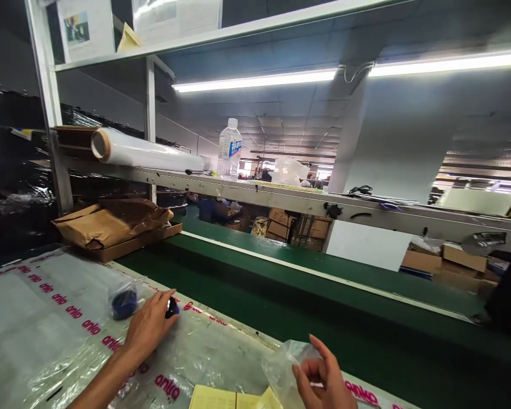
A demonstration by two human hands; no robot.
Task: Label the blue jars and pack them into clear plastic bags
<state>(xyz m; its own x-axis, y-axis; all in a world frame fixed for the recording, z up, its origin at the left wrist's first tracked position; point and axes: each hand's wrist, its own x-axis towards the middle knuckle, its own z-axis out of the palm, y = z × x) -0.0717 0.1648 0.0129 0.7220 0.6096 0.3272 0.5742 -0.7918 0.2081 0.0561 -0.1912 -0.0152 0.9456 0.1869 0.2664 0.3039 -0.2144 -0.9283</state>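
Note:
My left hand [150,322] is closed round a small dark blue object [171,308] with a shiny black face, low over the table; most of it is hidden by the fingers. Just left of that hand, a round dark blue item [125,302] lies in a clear plastic bag. Near the front edge my right hand [323,378] has its fingers curled at a clear plastic bag [284,363], which looks flat and thin. Yellow paper [221,399] lies on the table between my two hands, cut off by the frame's bottom.
Printed plastic film covers the table [21,324]. Beyond it runs a green conveyor belt [238,272]. A cardboard tray [132,243] with brown paper [111,221] stands at the left. Above the belt, a shelf [276,196] carries a film roll [149,152] and a water bottle [230,150].

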